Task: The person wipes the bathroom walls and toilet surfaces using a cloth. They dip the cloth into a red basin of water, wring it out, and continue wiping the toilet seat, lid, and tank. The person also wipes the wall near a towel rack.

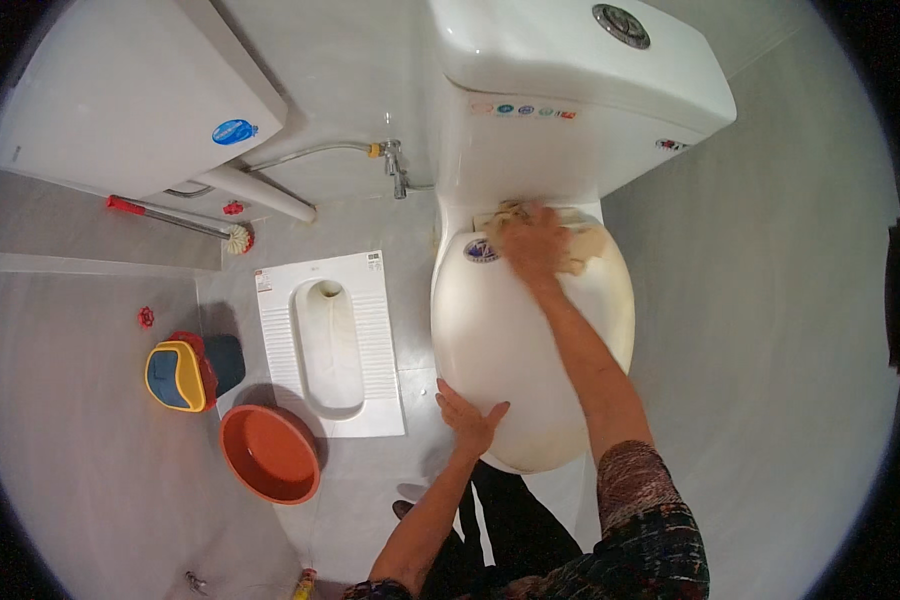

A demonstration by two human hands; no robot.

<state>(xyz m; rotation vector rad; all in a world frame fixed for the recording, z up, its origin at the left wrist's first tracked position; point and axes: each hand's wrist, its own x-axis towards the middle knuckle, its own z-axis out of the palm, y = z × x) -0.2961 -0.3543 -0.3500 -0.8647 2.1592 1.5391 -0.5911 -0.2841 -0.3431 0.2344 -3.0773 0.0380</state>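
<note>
A white toilet with its lid (510, 350) down stands before me, its tank (560, 130) at the back. Near the hinges at the lid's rear, my right hand (532, 243) presses a beige cloth (585, 247) against the surface. The cloth bunches out on both sides of the fingers. My left hand (470, 418) rests at the left edge of the lid toward the front, fingers spread and thumb on top, holding nothing.
Left of the toilet lies a squat pan (375, 340) in the floor. An orange basin (270, 455), a yellow-and-blue bin (180, 375) and a red-handled brush (185, 222) stand farther left. A pipe valve (394, 165) juts from the wall by the tank.
</note>
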